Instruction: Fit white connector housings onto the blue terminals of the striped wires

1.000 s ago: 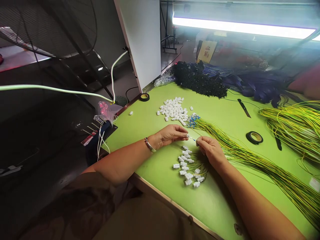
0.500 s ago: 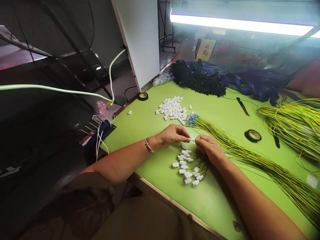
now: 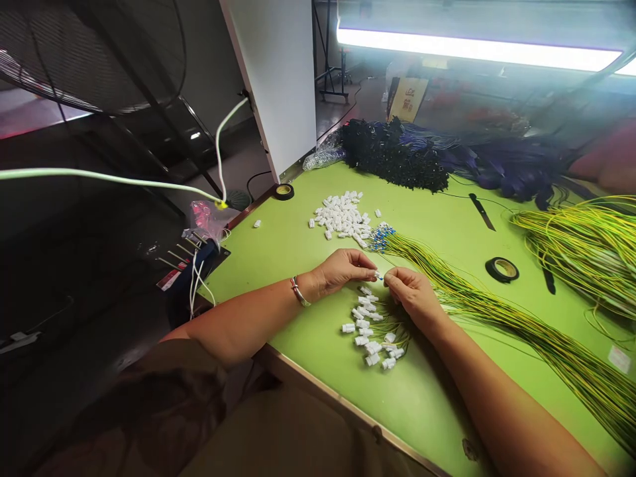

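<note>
Pinched between the thumb and fingers of my left hand is a small white connector housing. My right hand is closed on a wire whose blue terminal end meets the housing; how far in it sits I cannot tell. Below both hands lies a group of wired white connectors on thin yellow-green leads. Beyond my left hand is a heap of loose white housings. A bundle of yellow-green wires with blue-tipped ends runs past my right hand.
On the green table are a black tape roll, a second tape roll and a dark blade. Black connectors with dark wires lie at the back, coiled yellow-green wires at right. A white cable hangs left.
My right hand has shifted slightly left, bringing the wire's blue end up against the housing. My left hand has barely moved and keeps its pinch.
</note>
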`<state>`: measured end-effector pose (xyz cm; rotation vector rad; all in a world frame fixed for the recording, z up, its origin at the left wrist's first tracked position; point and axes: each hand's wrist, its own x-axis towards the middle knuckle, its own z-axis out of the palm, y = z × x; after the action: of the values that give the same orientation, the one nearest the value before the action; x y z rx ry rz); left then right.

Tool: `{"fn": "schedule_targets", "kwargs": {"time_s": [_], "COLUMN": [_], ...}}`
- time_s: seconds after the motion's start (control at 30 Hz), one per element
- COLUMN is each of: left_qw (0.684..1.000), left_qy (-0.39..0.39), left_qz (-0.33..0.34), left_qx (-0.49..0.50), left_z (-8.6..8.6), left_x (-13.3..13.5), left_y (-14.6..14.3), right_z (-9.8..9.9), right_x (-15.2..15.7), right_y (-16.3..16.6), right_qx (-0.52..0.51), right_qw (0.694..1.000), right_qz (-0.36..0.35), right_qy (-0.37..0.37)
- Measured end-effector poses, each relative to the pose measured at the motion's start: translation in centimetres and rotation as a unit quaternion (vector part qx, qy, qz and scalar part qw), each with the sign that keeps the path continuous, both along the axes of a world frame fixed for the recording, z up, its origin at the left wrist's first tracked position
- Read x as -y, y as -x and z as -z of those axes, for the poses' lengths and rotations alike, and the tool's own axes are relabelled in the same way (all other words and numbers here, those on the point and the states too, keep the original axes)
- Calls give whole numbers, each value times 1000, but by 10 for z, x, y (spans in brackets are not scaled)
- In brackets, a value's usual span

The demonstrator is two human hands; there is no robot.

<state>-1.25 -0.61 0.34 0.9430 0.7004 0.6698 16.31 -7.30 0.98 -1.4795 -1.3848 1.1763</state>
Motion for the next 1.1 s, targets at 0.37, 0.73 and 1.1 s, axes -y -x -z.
{"fn": "schedule_targets", "kwargs": {"time_s": [0.37, 0.73, 1.1], "left_qw": [1000, 998, 894], "left_qy": [22, -63, -216], "left_qz": [-4, 14, 389], "left_qx": [17, -21, -43], "left_z": [-1, 3, -15], "left_x": [0, 1, 12], "left_y": [0, -4, 10], "right_z": [-4, 0, 12], "right_x": [-1, -6, -24], "right_y": [0, -7, -25], "right_qx": [-12, 62, 506], "right_qw": [1000, 996, 850], "right_qz": [13, -40, 1], "right_qy": [-14, -41, -146]}}
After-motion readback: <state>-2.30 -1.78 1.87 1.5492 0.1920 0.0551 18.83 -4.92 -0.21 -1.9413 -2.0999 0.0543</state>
